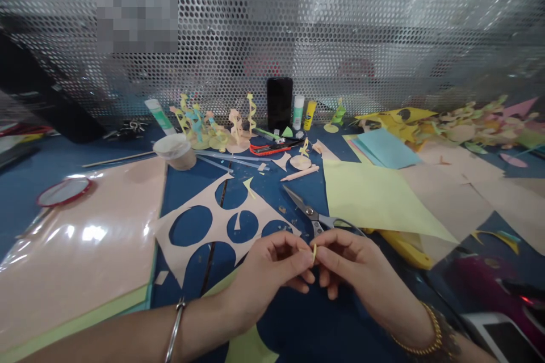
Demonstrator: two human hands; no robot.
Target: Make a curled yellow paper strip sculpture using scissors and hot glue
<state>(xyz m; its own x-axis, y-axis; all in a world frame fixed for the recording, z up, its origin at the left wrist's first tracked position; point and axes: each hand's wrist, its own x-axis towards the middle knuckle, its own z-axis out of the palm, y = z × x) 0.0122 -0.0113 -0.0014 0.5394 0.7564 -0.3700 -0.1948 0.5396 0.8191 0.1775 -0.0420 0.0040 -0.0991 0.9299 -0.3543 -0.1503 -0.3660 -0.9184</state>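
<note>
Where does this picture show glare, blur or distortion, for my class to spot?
Head view: white glare spots on the glossy pink sheet; head view: bright streaks across the perforated metal panel, with a pixelated patch upper left; head view: magenta object smeared, lower right; head view: yellow strip too small for fine detail.

Far, a shiny perforated metal panel (238, 17); left, a glossy plastic-wrapped paper stack (85, 255); near, a strip (315, 253), seemingly matt paper.
</note>
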